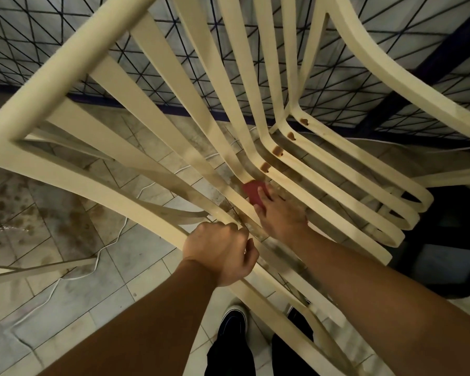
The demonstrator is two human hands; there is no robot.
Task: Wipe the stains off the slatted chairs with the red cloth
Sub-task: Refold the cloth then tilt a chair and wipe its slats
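1. Red cloth (pixel 251 191) sits at the bend of the slatted chair (pixel 136 109), pressed onto a slat just near of a row of brown stains (pixel 277 151).
2. Right hand (pixel 278 215): fingers (pixel 263 194) flat and extended, pinning the cloth to the slat.
3. Left hand (pixel 219 253): fingers clenched around a slat at the left of the seat.
4. Around: stained tiled floor (pixel 52 213), white cable (pixel 73 275) on it, dark mesh fence (pixel 38 42) far side, black shoes (pixel 234 321) near.
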